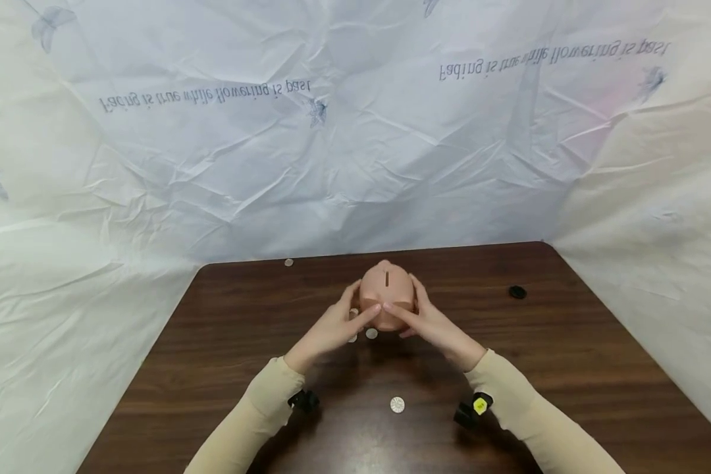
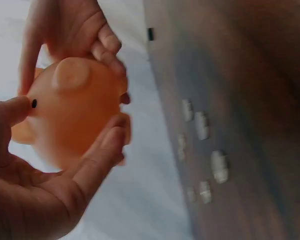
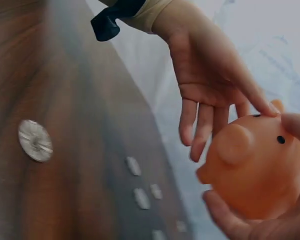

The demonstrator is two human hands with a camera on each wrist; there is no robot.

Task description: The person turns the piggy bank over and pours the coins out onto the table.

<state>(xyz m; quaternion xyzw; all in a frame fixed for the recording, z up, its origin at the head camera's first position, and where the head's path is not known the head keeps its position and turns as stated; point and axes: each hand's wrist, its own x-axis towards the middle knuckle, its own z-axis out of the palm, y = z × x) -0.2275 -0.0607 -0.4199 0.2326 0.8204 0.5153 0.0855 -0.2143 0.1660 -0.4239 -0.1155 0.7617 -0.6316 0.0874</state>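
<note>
An orange-pink piggy bank (image 1: 385,289) with a coin slot in its top is held up between both hands over the far half of the table. My left hand (image 1: 338,324) grips its left side, thumb on the near upper part and fingers beneath, as the left wrist view also shows. On the other side my right hand (image 1: 435,326) holds it the same way, the two thumbs almost meeting. In the left wrist view the round snout and one black eye of the piggy bank (image 2: 85,120) face the camera. Several coins, among them a silver one (image 1: 371,334), lie close below my left hand.
One silver coin (image 1: 397,404) lies on the dark wooden table (image 1: 569,368) between my forearms. Another coin (image 1: 289,262) is by the back edge. A black round piece (image 1: 517,291) rests at the right. A white printed sheet (image 1: 355,131) hangs behind the table.
</note>
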